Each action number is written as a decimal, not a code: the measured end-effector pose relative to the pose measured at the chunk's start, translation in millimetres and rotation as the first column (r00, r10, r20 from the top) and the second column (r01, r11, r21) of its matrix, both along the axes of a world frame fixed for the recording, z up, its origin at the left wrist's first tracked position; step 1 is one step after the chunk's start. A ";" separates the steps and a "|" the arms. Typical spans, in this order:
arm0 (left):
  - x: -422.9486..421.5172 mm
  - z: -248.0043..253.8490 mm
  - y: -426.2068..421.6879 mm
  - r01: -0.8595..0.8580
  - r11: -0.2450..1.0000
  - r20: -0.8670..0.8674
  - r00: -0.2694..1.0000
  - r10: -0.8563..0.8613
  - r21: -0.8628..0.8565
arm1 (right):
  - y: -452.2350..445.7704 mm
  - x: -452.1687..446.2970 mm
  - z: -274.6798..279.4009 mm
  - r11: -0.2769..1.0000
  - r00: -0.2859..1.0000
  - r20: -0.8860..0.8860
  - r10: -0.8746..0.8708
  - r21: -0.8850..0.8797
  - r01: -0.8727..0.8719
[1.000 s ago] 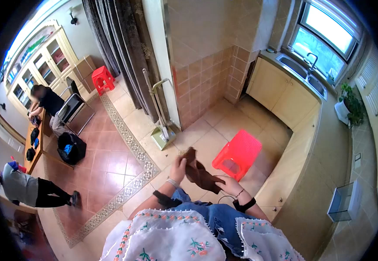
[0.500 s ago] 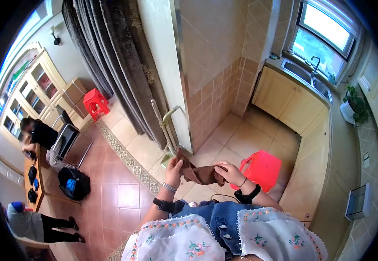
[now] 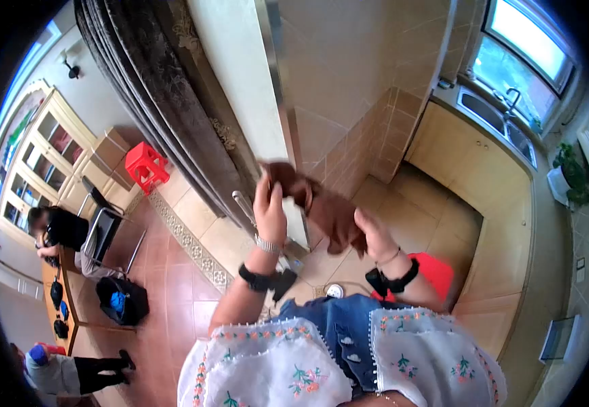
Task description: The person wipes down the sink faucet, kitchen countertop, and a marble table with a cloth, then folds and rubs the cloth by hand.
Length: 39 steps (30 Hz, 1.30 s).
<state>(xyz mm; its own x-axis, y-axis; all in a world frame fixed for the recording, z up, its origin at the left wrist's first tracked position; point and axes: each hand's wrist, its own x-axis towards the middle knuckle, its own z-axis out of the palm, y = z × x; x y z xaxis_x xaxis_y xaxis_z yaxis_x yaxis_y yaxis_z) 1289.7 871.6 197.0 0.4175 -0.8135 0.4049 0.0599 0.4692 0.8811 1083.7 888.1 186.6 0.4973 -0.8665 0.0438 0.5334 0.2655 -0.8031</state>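
Note:
A brown cloth [image 3: 325, 211] is stretched between my two hands, in front of the wall corner. My left hand [image 3: 271, 211] grips its upper left end, the fingers closed on the fabric. At the lower right end, my right hand [image 3: 376, 239] pinches the cloth, its fingers partly hidden behind it. The fabric hangs in folds and is slightly blurred. Dark bands circle both my wrists.
A red plastic stool [image 3: 437, 275] stands behind my right wrist. Pale poles [image 3: 244, 203] lean by the grey curtain [image 3: 166, 102]. Kitchen cabinets [image 3: 467, 152] and a sink [image 3: 481, 112] are at right. Two people sit and stand near a desk [image 3: 71, 298] at left.
Both hands have lifted the brown cloth higher, away from my body. It is spread wider now and slants down to the right. The view has shifted slightly.

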 end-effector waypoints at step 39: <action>46.2 -37.0 -158.9 0.194 0.870 0.738 0.629 0.245 -0.454 | -134.7 138.4 -26.8 0.218 0.214 -0.143 -0.966 -0.896 0.387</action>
